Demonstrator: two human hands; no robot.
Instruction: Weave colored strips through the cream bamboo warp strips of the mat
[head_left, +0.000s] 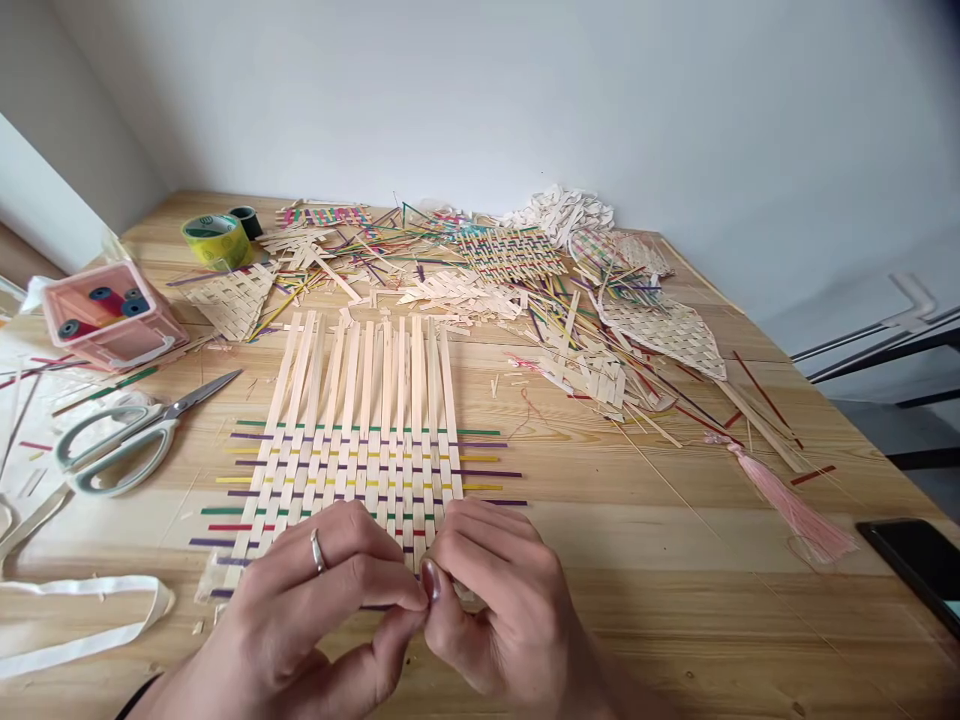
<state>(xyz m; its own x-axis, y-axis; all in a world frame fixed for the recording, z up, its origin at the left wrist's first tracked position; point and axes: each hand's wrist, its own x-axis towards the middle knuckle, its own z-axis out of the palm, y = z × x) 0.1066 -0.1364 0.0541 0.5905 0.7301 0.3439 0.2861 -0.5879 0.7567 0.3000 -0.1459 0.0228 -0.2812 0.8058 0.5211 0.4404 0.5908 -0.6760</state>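
A half-woven mat (360, 455) of pale flat strips lies on the table, crossed by thin purple, yellow, green and red strips. Its far strip ends stand loose and unwoven. Over its near edge, my left hand (322, 600), with a ring on one finger, is closed in a pinch. My right hand (502, 590) pinches right beside it, fingertips touching the left ones. Whatever lies between the fingertips is hidden. A purple strip shows partly under the left hand. Clear tape (210, 578) sits by the mat's near left corner.
Scissors (142, 430), a pink box (112, 315) and a yellow tape roll (217, 240) stand left, with white ribbon (90, 585) nearer. Scrap strips (465, 290) pile at the back. A woven fan (667, 330), pink tassel (795, 500) and phone (915, 570) lie right.
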